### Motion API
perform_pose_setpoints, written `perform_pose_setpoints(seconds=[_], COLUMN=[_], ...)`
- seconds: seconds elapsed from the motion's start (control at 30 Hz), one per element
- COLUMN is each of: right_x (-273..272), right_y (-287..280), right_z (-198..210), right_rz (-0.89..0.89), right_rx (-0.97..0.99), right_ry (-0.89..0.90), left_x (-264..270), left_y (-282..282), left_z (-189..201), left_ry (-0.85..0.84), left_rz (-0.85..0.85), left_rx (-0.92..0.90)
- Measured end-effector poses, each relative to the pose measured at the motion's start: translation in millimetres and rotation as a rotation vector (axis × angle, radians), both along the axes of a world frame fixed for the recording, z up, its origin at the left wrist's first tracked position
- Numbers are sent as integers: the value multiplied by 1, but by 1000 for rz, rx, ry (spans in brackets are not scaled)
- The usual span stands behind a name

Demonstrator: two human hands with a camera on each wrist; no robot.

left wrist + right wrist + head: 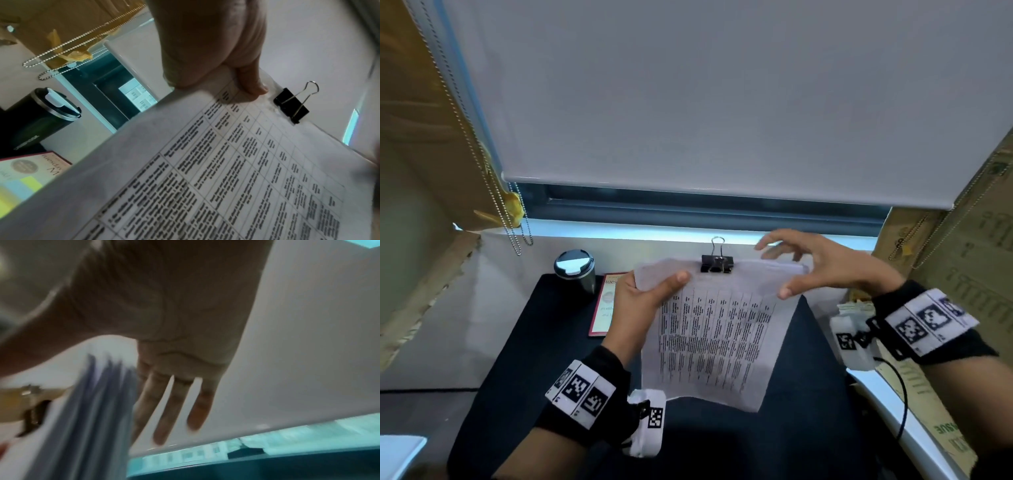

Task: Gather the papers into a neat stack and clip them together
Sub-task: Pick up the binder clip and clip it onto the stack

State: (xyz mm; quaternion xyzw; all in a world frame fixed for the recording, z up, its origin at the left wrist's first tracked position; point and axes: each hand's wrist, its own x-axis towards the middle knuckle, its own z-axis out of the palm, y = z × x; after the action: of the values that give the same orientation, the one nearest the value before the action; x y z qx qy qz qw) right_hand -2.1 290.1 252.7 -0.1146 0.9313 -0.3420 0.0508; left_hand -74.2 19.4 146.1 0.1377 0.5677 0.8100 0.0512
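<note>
Nearest you, the dark table runs under both of your wrists. Above it you hold the papers raised off the surface, printed table facing you, tilted with the top edge away.

Your left hand grips the upper left corner of the stack, thumb curled over the front sheet and the fingers behind it. Your right hand is at the upper right corner: the thumb touches the front sheet, while the fingers are spread and nearly straight behind the top edge, not closed round anything. The right wrist view is blurred, yet it shows several sheet edges fanned just beside those fingers.

A black binder clip sits on the middle of the top edge, one wire handle standing up; neither hand touches it.

Further back on the left, a red-edged book lies flat on the table, partly behind your left hand. Beside it stands a dark travel mug, upright, lid on, so its contents cannot be seen. Beyond that hangs a lowered roller blind.
</note>
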Motion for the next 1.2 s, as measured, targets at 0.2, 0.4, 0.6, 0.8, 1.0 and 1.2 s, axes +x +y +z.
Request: perform_pose_setpoints(seconds=[0.2,0.4,0.6,0.8,1.0,1.2], right_x=[44,54,47,49,40,1], right_y=[-19,-38,-21,0,19,26], right_z=[-90,-153,-176,-219,-269,-282], right_rz=[-151,-451,-521,-451,-500,-649], right_rx=[-491,-790,-988,-1062,-1047,-1013], right_ry=[-125,-59,-137,-419,-490,-491], left_x=[-17,-22,15,32,4,-34], left_y=[-15,-16,-2,14,27,50], left_z=[24,23,-83,-142,-170,-182], left_ry=[-31,-137,-354,-502,-619,-650], left_rz=[-51,-140,-311,-242,-213,-145], left_rx=[151,128,-159,-333,-416,-464])
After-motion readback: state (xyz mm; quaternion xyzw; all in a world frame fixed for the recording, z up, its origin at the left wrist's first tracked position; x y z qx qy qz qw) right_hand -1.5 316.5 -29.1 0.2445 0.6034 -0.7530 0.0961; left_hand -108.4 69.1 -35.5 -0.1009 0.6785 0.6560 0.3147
